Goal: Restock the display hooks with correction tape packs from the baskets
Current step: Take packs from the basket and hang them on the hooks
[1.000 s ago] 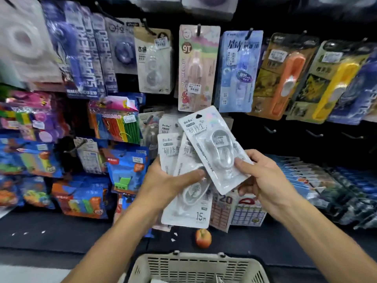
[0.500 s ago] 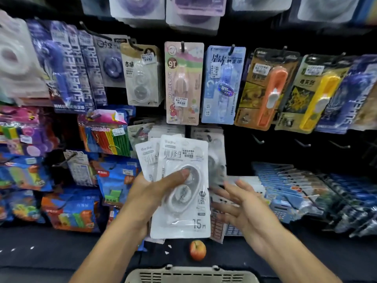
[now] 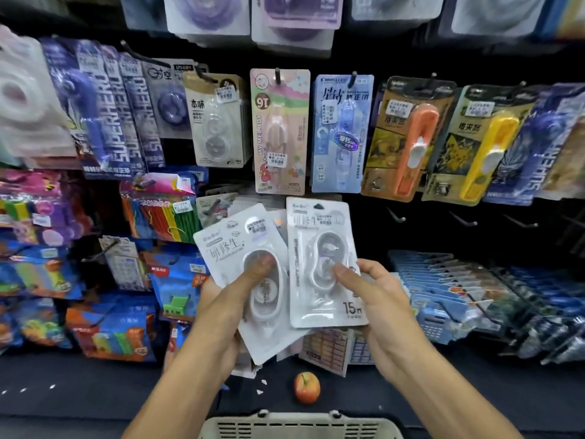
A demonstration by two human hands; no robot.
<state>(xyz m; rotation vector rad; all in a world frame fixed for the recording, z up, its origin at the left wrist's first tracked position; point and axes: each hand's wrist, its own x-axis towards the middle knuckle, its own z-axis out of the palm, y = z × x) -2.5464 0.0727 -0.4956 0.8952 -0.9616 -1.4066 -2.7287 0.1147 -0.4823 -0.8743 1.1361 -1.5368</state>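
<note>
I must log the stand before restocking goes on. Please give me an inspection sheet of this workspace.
Surface: dark shelf, small white scraps.
Job's things: white correction tape packs, tilted stack in left hand, upright pack in right hand; beige basket below.
Clutter: apple on shelf.
Grippers: left hand, right hand, both gripping.
Cables: nothing seen.
Surroundings: bare hooks at right.
</note>
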